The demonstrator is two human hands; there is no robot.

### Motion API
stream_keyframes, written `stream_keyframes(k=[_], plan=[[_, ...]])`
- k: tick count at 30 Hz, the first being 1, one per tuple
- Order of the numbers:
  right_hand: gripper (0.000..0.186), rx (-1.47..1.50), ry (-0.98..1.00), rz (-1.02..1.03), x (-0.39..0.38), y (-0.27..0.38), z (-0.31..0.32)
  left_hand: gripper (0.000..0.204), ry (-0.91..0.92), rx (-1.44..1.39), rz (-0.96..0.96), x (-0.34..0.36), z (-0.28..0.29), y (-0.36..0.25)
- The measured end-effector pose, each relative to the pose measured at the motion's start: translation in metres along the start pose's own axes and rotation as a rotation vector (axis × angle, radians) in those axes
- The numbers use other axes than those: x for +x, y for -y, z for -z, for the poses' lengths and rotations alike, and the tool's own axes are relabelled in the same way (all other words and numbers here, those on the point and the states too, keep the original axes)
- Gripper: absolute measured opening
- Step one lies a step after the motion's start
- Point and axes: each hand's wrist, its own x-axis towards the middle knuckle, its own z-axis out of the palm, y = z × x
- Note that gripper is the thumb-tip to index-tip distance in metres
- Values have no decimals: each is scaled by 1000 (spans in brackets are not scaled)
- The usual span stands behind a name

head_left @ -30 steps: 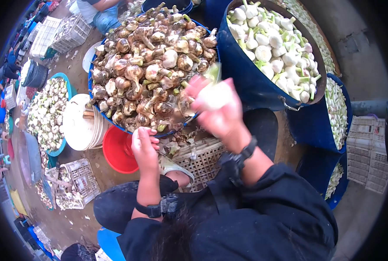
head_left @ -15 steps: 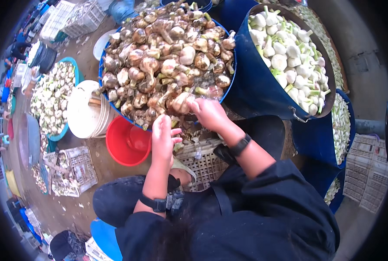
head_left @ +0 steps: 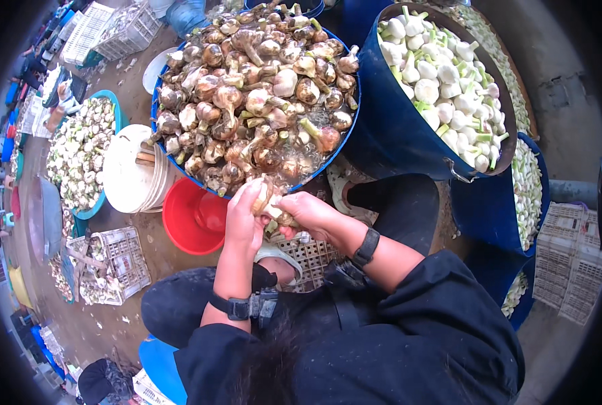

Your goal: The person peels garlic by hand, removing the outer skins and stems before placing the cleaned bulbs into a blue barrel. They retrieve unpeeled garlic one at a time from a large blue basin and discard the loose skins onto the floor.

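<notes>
My left hand (head_left: pixel 243 219) and my right hand (head_left: pixel 307 214) meet around a brown-skinned garlic bulb (head_left: pixel 266 194), both closed on it. They are just below the near rim of a large blue-rimmed tub (head_left: pixel 324 167) heaped with dirty brown garlic bulbs, with some water showing among them at the lower right. Beside it on the right, a tall blue barrel (head_left: pixel 388 128) holds clean white bulbs with green stems. Under my hands lies a perforated plastic crate (head_left: pixel 314 260).
A red basin (head_left: pixel 179 226) and white buckets (head_left: pixel 122 179) stand left, with a teal basin (head_left: pixel 115 118) of garlic and crates (head_left: pixel 122 270). More blue containers (head_left: pixel 483 209) and stacked crates (head_left: pixel 564 263) are right. A co-worker's dark-clothed body (head_left: pixel 98 381) is at lower left.
A second ago my right hand was raised with a pale bulb; it went into the brown pile, and now it has come down to my left hand with a brown bulb between them.
</notes>
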Motion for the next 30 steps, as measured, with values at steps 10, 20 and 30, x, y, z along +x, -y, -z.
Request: stream_keyframes(k=[10, 20, 30], plan=[[16, -864, -460, 605, -12, 0, 22, 59, 202, 1225, -279, -35, -27, -14], [18, 637, -201, 437, -27, 17, -4, 26, 123, 722, -811, -10, -7, 13], [9, -1539, -114, 706, -36, -61, 61, 16, -380, -69, -191, -10, 7, -13]])
